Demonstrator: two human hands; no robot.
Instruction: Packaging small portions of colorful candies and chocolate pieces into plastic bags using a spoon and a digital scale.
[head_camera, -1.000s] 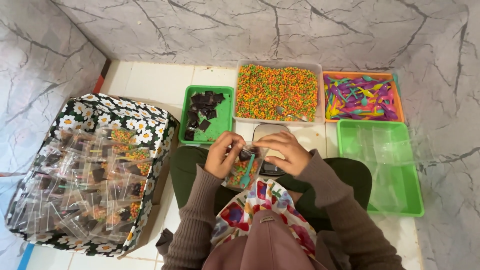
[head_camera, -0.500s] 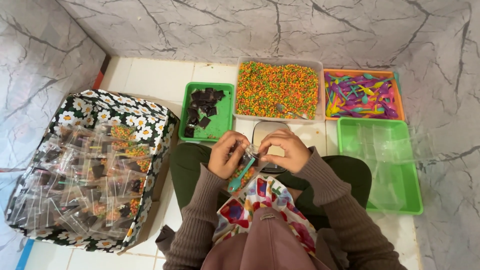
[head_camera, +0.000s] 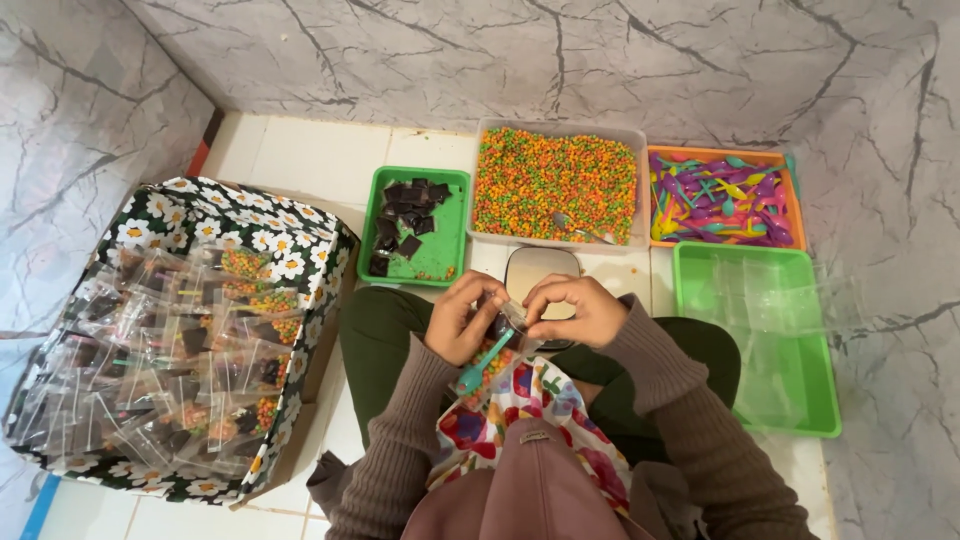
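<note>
Both hands meet over my lap on a small clear plastic packet (head_camera: 503, 340) that holds coloured pellets and a teal plastic spoon (head_camera: 482, 362). My left hand (head_camera: 462, 318) grips the packet's left side. My right hand (head_camera: 572, 310) pinches its top edge. Just beyond the hands sits a small silver scale (head_camera: 541, 270), partly hidden by my fingers.
A floral box (head_camera: 250, 240) at my left is piled with filled clear packets. Along the wall stand a green tray of dark chocolate pieces (head_camera: 412, 225), a tub of coloured pellets (head_camera: 556, 183), an orange tray of coloured spoons (head_camera: 720, 197), and a green tray of empty clear bags (head_camera: 760, 330).
The hands have stayed together on the packet, shifting slightly; the spoon's handle now sticks out below my left hand.
</note>
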